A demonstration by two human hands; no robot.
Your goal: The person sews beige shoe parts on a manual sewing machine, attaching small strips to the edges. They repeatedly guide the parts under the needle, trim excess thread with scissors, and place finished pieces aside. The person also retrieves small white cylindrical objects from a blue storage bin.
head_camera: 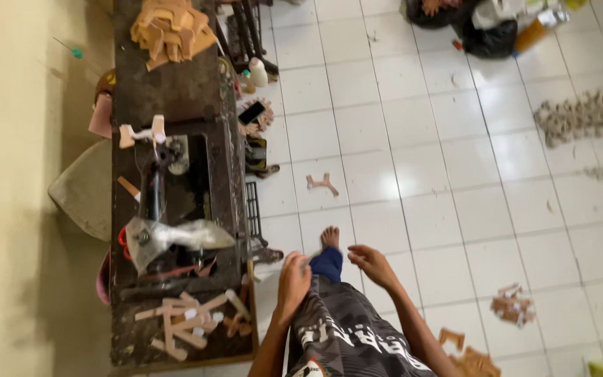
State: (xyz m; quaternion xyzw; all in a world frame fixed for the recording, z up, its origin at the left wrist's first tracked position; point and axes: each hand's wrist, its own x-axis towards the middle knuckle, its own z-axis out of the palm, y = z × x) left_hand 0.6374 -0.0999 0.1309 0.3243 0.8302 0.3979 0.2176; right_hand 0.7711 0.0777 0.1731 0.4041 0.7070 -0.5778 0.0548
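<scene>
The left hand (293, 278) rests on the person's knee, fingers curled closed over the dark patterned shorts (347, 335); whether it grips anything cannot be told. The right hand (371, 264) is just right of it, above the same knee, fingers loosely open and holding nothing visible. A small pale strip shows between the two hands, too small to identify. A blue cloth (329, 264) lies at the knee, between the hands. The person's bare foot (329, 237) stands on the floor just beyond, toes pointing far.

The nearest workpiece is a tan Y-shaped piece (322, 183) lying flat on the floor, far of the foot and well apart from both hands. Its long axis runs left to right, tilted slightly, with the forked end at the right.

The tabletop (176, 91) stands at the left, dark and worn, with its long axis running near to far. A sewing machine (165, 195) sits at its middle, partly covered by clear plastic. Tan strips (183, 321) lie crossed at the near end; a heap of tan pieces (170, 28) lies at the far end.

The floor (420, 160) is white glossy tile. Scattered tan offcuts (584, 115) lie at the right. Dark bags (486, 31) sit at the far right. The wall (8, 174) at the left is yellow.
</scene>
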